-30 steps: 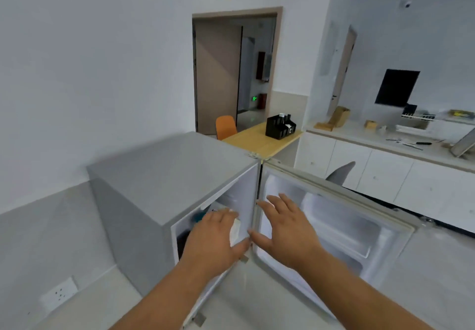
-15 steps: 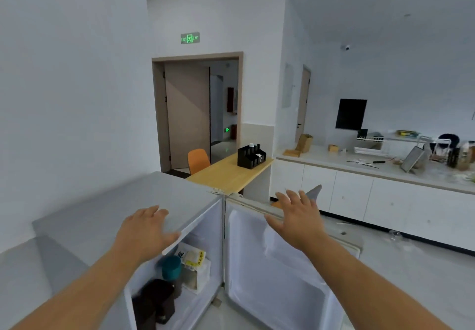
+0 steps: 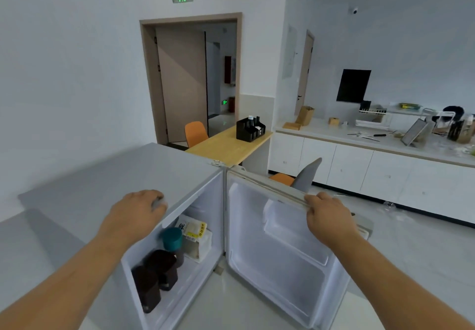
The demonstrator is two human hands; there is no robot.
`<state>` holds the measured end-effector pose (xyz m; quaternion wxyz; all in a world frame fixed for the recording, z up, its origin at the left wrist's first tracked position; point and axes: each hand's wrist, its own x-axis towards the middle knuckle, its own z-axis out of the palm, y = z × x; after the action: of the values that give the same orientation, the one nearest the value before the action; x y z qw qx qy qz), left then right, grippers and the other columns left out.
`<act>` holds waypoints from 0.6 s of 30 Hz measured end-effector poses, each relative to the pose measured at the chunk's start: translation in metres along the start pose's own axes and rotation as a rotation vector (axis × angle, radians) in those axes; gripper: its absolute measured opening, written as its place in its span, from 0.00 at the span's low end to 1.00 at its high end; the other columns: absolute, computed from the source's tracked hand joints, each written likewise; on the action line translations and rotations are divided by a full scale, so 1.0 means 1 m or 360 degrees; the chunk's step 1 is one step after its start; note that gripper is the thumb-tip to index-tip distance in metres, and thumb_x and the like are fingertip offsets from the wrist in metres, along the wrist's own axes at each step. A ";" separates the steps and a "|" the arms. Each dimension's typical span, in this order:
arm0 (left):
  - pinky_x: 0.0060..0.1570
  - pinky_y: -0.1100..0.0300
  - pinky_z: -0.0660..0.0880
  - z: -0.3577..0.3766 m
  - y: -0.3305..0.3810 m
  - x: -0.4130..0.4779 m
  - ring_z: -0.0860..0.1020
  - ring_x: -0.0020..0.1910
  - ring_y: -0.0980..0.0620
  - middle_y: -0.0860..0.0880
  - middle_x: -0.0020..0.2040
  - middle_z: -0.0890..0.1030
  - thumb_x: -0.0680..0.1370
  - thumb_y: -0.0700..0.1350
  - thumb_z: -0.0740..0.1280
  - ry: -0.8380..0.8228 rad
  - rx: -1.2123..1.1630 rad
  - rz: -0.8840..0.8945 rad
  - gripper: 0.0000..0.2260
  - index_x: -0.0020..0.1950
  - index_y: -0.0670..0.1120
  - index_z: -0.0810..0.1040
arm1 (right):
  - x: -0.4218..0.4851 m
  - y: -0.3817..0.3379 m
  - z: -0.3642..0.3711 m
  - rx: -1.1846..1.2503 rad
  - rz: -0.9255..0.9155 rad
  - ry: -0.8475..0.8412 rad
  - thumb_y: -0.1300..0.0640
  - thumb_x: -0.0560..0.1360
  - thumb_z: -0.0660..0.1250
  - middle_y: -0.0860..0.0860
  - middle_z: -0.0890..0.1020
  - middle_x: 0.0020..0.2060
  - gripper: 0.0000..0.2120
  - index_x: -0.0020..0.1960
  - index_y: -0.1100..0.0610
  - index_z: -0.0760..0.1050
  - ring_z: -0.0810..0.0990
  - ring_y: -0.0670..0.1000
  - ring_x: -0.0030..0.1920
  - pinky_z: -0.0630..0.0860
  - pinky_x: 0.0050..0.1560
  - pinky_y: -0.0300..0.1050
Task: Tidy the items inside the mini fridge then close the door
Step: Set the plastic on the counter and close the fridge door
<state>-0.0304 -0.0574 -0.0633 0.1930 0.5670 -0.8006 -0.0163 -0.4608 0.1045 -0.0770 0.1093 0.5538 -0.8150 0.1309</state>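
Observation:
The grey mini fridge [image 3: 108, 175] stands low in front of me with its door [image 3: 277, 247] swung wide open to the right. Inside I see a white carton with a yellow label [image 3: 196, 237], a teal-lidded container [image 3: 172, 238] and two dark brown containers [image 3: 159, 270]. My left hand [image 3: 136, 211] rests on the front edge of the fridge top, fingers curled. My right hand [image 3: 327, 215] grips the top edge of the open door.
A wooden table [image 3: 226, 147] with a black organiser [image 3: 249, 129] and orange chairs [image 3: 195, 133] stands behind the fridge. A white counter with cabinets [image 3: 359, 165] runs along the right wall. A grey chair back [image 3: 307, 175] rises just behind the door. An open doorway lies beyond.
My left hand came out of the fridge and settled on its top edge. My right hand moved from hovering over the door to gripping its top edge. My view rose.

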 end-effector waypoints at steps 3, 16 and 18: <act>0.59 0.47 0.77 -0.002 0.001 -0.003 0.78 0.60 0.48 0.51 0.65 0.82 0.81 0.60 0.57 -0.0020 -0.0014 -0.0002 0.21 0.67 0.53 0.77 | -0.009 -0.017 -0.018 -0.0004 -0.0055 -0.0112 0.53 0.78 0.58 0.49 0.77 0.42 0.13 0.56 0.50 0.80 0.76 0.52 0.41 0.76 0.40 0.47; 0.58 0.48 0.77 -0.017 0.004 -0.010 0.78 0.57 0.45 0.48 0.63 0.82 0.80 0.58 0.57 -0.0051 -0.0016 0.0019 0.21 0.66 0.51 0.78 | -0.083 -0.175 -0.028 0.0478 -0.0863 -0.0124 0.42 0.81 0.55 0.41 0.80 0.44 0.16 0.54 0.45 0.80 0.75 0.42 0.46 0.71 0.46 0.38; 0.59 0.47 0.76 -0.015 0.002 -0.009 0.77 0.59 0.44 0.47 0.65 0.81 0.80 0.58 0.57 -0.0070 0.0001 0.0031 0.22 0.67 0.50 0.78 | -0.083 -0.195 -0.019 0.0564 -0.0996 -0.0156 0.42 0.81 0.55 0.40 0.80 0.50 0.17 0.61 0.43 0.79 0.74 0.41 0.52 0.71 0.52 0.39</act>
<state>-0.0250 -0.0457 -0.0509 0.1753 0.5587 -0.8102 -0.0265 -0.2487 0.1150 -0.0677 0.0072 0.7924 -0.5749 0.2038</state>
